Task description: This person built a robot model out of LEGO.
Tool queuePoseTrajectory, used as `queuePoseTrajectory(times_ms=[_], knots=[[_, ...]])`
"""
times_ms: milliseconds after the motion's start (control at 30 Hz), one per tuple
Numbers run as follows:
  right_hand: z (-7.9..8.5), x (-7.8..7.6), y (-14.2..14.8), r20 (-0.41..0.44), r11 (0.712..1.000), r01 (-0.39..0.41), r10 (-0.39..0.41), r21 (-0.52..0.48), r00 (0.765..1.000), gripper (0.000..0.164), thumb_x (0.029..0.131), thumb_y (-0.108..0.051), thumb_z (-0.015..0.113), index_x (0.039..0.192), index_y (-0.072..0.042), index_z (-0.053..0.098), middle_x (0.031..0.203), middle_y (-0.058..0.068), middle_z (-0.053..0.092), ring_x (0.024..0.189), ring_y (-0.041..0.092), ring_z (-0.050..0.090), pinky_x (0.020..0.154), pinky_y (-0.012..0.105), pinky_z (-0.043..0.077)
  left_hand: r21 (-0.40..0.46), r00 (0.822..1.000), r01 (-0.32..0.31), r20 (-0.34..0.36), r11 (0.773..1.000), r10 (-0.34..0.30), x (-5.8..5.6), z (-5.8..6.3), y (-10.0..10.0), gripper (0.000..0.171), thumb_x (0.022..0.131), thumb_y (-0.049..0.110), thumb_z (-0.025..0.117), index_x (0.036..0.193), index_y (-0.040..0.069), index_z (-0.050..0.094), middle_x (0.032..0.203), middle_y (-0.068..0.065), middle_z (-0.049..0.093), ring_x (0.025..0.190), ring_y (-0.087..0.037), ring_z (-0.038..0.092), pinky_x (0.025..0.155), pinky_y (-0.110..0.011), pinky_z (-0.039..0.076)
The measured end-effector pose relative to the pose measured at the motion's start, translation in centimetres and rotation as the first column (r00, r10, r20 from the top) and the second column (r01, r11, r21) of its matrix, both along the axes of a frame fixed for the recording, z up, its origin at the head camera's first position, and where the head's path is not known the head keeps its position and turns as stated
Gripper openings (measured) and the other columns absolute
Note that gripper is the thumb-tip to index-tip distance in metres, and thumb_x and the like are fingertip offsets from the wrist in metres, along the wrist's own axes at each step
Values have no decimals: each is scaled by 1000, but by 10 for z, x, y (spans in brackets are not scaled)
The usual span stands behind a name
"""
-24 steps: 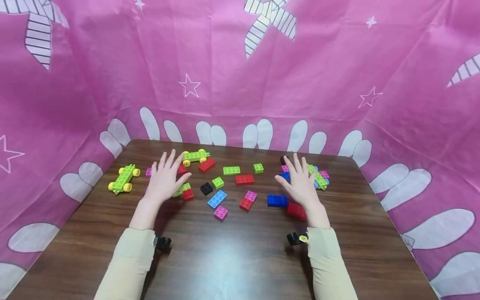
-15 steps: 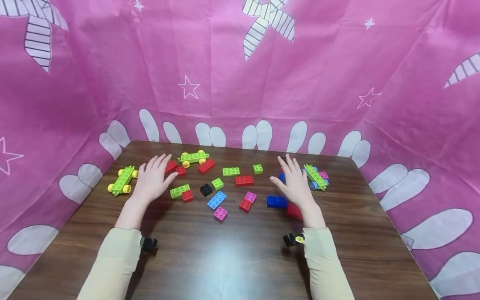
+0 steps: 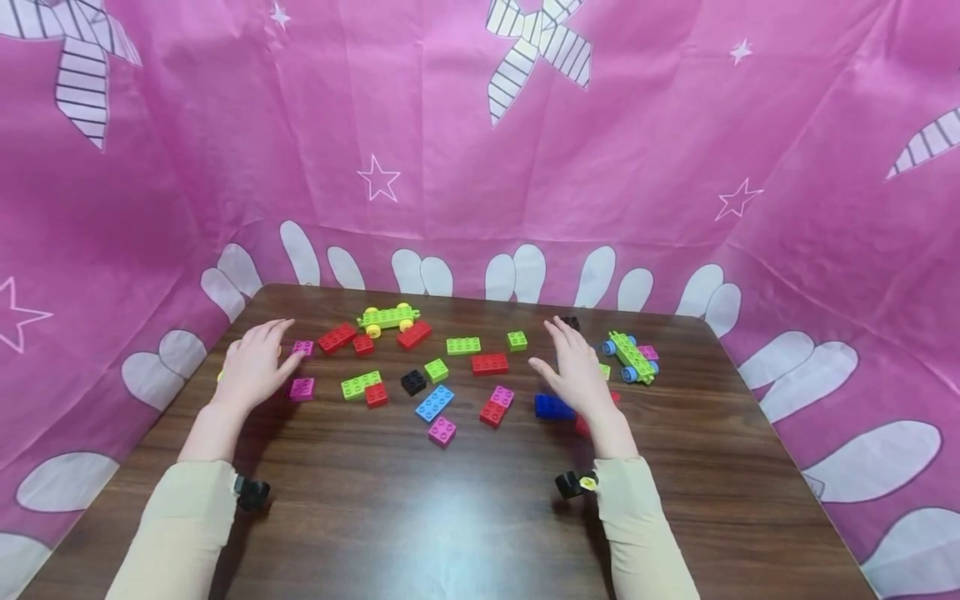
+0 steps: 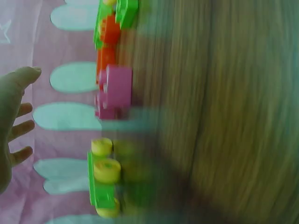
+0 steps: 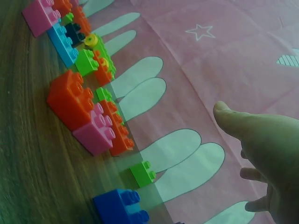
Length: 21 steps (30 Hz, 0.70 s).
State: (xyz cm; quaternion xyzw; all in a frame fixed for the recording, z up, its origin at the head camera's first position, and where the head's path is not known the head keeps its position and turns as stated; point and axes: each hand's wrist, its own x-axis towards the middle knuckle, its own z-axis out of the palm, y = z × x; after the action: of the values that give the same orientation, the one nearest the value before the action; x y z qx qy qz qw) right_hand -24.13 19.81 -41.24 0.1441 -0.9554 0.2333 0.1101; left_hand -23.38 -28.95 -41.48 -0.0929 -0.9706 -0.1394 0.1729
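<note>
My left hand [image 3: 253,367] hovers over the left side of the table, fingers loosely extended and holding nothing. It partly covers a green wheeled base [image 4: 102,182] with yellow wheels. Just right of it lie two magenta bricks, the nearer magenta brick [image 3: 302,389] by the thumb side. On the other side, my right hand [image 3: 579,375] is held above a dark blue brick [image 3: 553,407] and a partly hidden red brick [image 3: 582,427]. Its fingers are spread and nothing is in them. The right wrist view also shows the hand [image 5: 266,154] apart from the bricks.
Several loose bricks lie mid-table, among them a light blue brick [image 3: 435,403], a black brick [image 3: 413,382] and a red brick [image 3: 490,363]. A second yellow-wheeled base [image 3: 388,317] stands at the back. A blue-wheeled base [image 3: 632,357] stands at right. Pink cloth [image 3: 465,167] surrounds the table [image 3: 420,517].
My left hand has moved left, uncovering the red and magenta bricks and now covering part of the left wheeled base. The right hand has shifted slightly left, revealing more of the blue-wheeled base.
</note>
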Motion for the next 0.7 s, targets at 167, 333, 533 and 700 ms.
queuePoseTrajectory(times_ms=[167, 333, 533, 700], knots=[[-5, 0, -5, 3, 1000, -20, 20, -24, 1000, 69, 95, -37, 63, 149, -4, 35, 156, 18, 34, 144, 37, 31, 116, 58, 26, 18, 999, -10, 33, 1000, 10, -3, -3, -25, 60, 91, 27, 66, 137, -5, 44, 136, -31, 48, 124, -50, 44, 93, -70, 37], [-9, 0, -9, 13, 998, -41, 42, -52, 999, 69, 95, -37, 63, 149, -5, 35, 155, 18, 35, 144, 36, 32, 115, 57, 29, 59, 994, 9, 108, 998, -16, -4, -2, -48, 72, 89, 32, 69, 139, -10, 40, 138, -36, 43, 125, -54, 40, 98, -71, 34], [-11, 1, -11, 27, 991, -76, 79, -110, 996, 70, 94, -35, 64, 149, -4, 34, 155, 18, 35, 144, 36, 31, 116, 55, 28, 155, 979, 71, 177, 985, -98, -7, -4, -70, 96, 78, 36, 80, 143, -14, 31, 140, -40, 37, 126, -56, 38, 100, -70, 33], [-15, 1, -10, 64, 980, -86, 99, -180, 993, 70, 95, -32, 64, 151, -6, 31, 157, 16, 33, 146, 34, 28, 117, 55, 27, 208, 956, 105, 249, 972, -156, -12, -8, -83, 112, 69, 31, 87, 147, -15, 21, 142, -44, 29, 129, -59, 31, 102, -71, 29]])
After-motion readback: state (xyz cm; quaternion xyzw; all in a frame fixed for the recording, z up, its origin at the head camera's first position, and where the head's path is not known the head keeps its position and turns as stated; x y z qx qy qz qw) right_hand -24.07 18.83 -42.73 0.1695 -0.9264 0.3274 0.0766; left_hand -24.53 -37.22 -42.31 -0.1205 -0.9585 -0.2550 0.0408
